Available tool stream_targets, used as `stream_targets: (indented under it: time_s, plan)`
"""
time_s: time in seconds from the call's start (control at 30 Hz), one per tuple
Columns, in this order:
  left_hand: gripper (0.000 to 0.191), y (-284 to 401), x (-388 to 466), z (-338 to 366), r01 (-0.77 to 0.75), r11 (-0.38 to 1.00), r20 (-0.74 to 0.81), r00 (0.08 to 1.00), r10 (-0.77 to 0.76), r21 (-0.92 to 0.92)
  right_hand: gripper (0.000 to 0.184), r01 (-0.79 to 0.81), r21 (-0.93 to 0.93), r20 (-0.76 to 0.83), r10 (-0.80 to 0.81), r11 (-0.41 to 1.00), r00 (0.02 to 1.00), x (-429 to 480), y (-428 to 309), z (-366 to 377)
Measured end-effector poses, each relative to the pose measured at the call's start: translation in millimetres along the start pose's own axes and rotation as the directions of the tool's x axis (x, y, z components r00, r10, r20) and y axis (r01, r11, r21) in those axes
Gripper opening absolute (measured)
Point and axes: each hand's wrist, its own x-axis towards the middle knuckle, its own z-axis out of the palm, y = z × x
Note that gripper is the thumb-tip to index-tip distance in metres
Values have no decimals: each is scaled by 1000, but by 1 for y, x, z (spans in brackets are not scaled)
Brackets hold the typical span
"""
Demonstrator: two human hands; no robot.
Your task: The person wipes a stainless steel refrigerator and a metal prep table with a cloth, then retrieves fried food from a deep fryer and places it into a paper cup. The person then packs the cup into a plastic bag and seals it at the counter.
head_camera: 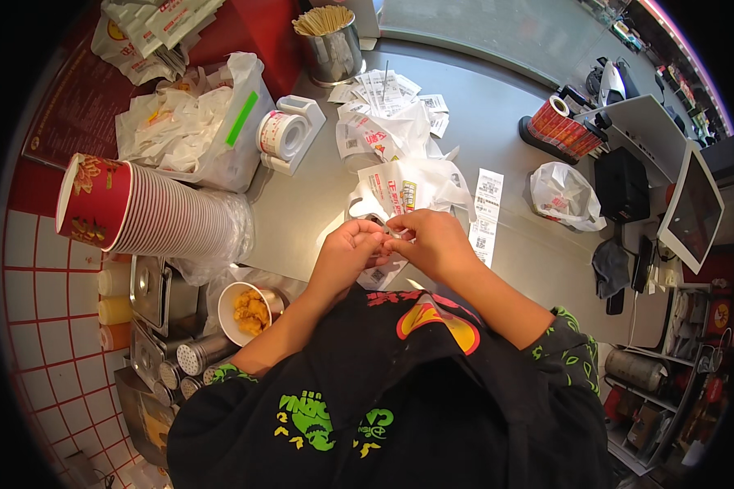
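Note:
Both hands meet at the handles of a white printed plastic bag [428, 183] near the counter's front edge. My left hand [352, 250] pinches part of the bag's handle with thumb and fingers; my right hand [431, 241] pinches the handle beside it, fingertips close together. What lies between the fingertips is partly hidden. Behind this bag stands another white plastic bag [373, 131]. To the right of my right hand lies a long printed paper receipt [487, 214]. A paper tub [244, 315] with fried food in it stands beside my left forearm.
At the left are stacked red paper tubs [159, 211], a plastic bin of bags [238, 122], a tape roll in a dispenser [290, 134] and metal shakers [199, 354]. Spiked receipts [385, 91] and a metal canister of sticks [330, 52] stand behind. A small bag [566, 195] and screen [694, 205] are right.

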Motion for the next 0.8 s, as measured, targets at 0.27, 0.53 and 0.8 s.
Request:
stream_targets:
  time_s: [0.27, 0.53, 0.8]
  plan:
    - [21, -43, 24, -27, 163, 983, -44, 986, -159, 86, 37, -191, -273, -64, 180, 943, 982, 16, 40, 25]
    - [33, -36, 31, -11, 194, 964, 32, 981, -192, -180, 25, -52, -212, 32, 60, 976, 998, 10, 23, 18]
    - [28, -19, 22, -27, -66, 973, -151, 988, 33, -219, 50, 153, 94, -59, -148, 984, 987, -5, 4, 9]
